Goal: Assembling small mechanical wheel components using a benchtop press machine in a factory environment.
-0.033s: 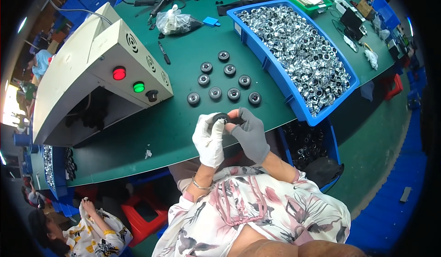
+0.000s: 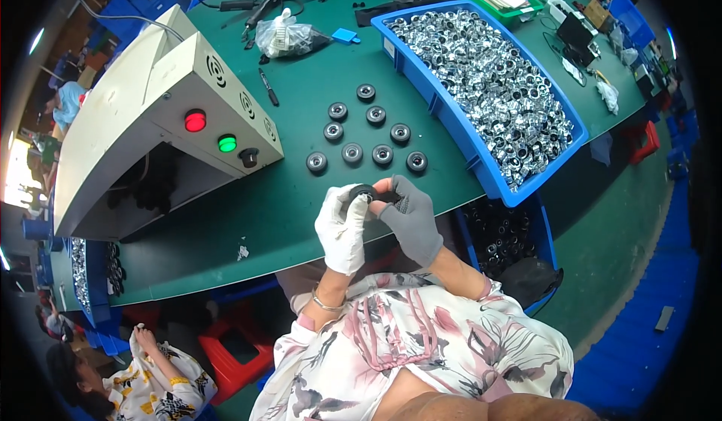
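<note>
Over the table's near edge, my left hand (image 2: 342,229) in a white glove is closed round a small black wheel (image 2: 361,191) with a shiny metal centre. My right hand (image 2: 412,222), in a grey glove with bare fingertips, is closed against the wheel's right side. A small black piece (image 2: 388,196) shows between its thumb and fingers; whether it is part of the wheel I cannot tell. Just beyond my hands, several similar black wheels (image 2: 383,154) with metal centres lie flat in loose rows on the green table (image 2: 248,218).
A beige machine (image 2: 162,79) with red and green lights stands left. At right, a blue bin (image 2: 485,169) holds many shiny metal parts; a lower bin (image 2: 547,233) holds black parts. A pen (image 2: 268,87) and bagged parts (image 2: 284,36) lie farther back. Another person (image 2: 154,376) sits lower left.
My right fingers have shifted slightly, and more of the black piece shows between them. The wheels on the table have stayed in place.
</note>
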A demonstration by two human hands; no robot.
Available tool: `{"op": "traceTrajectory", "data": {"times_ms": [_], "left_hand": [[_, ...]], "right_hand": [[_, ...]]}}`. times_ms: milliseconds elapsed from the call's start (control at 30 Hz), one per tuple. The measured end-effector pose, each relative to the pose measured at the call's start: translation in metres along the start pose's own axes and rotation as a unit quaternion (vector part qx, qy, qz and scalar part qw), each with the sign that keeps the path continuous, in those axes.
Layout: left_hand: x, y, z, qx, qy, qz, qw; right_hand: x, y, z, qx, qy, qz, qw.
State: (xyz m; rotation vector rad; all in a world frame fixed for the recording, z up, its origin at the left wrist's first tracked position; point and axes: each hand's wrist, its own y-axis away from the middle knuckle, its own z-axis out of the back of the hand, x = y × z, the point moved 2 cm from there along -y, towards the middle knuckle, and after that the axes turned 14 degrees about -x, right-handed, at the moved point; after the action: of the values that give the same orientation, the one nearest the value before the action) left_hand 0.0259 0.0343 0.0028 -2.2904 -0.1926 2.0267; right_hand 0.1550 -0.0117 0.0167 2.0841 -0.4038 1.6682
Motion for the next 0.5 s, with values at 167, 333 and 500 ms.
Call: {"op": "traceTrajectory", "data": {"times_ms": [167, 333, 500], "left_hand": [[-0.018, -0.018, 0.01, 0.121, 0.006, 0.118, 0.986], [-0.016, -0.022, 0.011, 0.134, -0.018, 0.098, 0.986], [0.0, -0.016, 0.01, 0.071, -0.034, 0.031, 0.996]], "right_hand": [[0.006, -0.007, 0.011, 0.044, 0.015, 0.023, 0.999], [0.01, -0.009, 0.007, 0.071, 0.048, 0.054, 0.995], [-0.003, -0.008, 0.0, 0.046, 0.056, 0.062, 0.995]]}}
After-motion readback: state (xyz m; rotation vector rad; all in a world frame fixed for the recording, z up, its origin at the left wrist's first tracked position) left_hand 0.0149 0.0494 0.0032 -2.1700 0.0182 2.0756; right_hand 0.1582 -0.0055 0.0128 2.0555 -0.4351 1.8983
